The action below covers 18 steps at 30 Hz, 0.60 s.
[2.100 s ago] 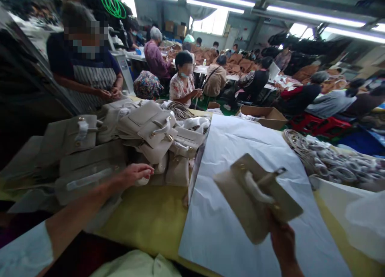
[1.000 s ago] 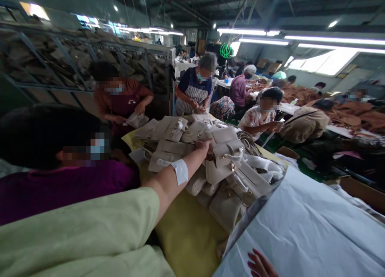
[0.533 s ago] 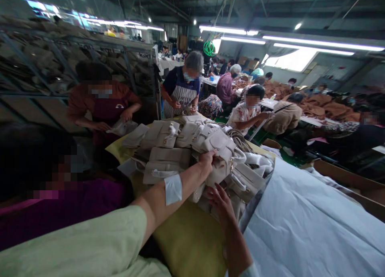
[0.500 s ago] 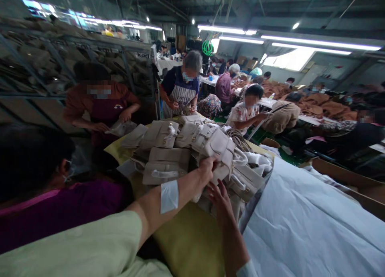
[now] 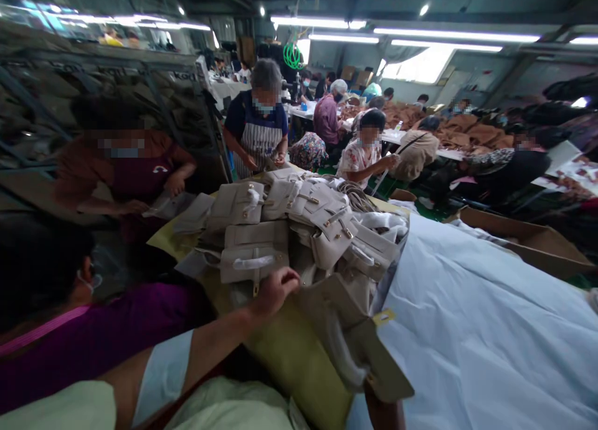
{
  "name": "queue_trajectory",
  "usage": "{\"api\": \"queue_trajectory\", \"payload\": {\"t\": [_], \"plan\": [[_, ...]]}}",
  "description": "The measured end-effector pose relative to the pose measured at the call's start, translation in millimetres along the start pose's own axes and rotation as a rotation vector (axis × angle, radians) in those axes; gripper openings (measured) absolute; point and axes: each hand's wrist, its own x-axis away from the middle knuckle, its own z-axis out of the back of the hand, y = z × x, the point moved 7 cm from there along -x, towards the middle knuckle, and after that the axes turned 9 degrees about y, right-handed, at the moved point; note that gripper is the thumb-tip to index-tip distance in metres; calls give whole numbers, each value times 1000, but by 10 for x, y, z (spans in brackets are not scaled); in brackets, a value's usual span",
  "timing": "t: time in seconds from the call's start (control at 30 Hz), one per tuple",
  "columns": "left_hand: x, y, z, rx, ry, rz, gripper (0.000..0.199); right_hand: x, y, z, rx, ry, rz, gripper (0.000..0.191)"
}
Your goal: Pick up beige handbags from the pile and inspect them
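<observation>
Tilted beige handbag (image 5: pixel 334 311), held low

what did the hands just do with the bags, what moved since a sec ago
The right hand has pulled a beige handbag out of the pile, down and toward the person, over the yellow cloth. The left hand has let go and drawn back to the pile's near edge. The white sheet stayed put.

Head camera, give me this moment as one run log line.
left hand: at handbag pile | right hand: holding beige handbag | beside: white sheet
</observation>
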Motion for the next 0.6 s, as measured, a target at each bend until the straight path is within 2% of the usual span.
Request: {"api": "queue_trajectory", "payload": {"t": [0.03, 0.07, 0.13, 0.17, 0.2, 0.23, 0.27, 0.3, 0.4, 0.5, 0.53, 0.6], "plan": [[-50, 164, 28, -15, 59, -109, 29, 64, 54, -28, -17, -78, 20, 39], [-64, 311, -76, -34, -5, -202, 30, 129, 93, -91, -38, -187, 36, 37], [35, 512, -486, -133, -308, -382, 33, 262, 138, -231, -68, -412, 68, 39], [145, 534, -720, -221, -489, -460, 34, 318, 159, -274, -76, -479, 69, 40], [271, 504, -924, -325, -646, -528, 37, 358, 186, -292, -81, -497, 52, 42], [391, 435, -1087, -431, -764, -584, 40, 379, 212, -282, -92, -462, 22, 43], [487, 344, -1207, -523, -833, -620, 43, 397, 228, -267, -114, -407, -6, 43], [558, 244, -1292, -598, -860, -636, 43, 416, 229, -262, -144, -353, -27, 43], [693, -19, -1431, -719, -835, -674, 30, 448, 145, -350, -232, -278, -59, 47], [850, -216, -1536, -742, -940, -707, 22, 397, 27, -357, -178, -306, -135, 54], [885, -255, -1561, -728, -982, -698, 23, 370, -21, -250, -90, -328, -139, 56], [882, -293, -1591, -701, -1014, -646, 26, 304, -153, 219, 182, -330, -43, 63]]}}
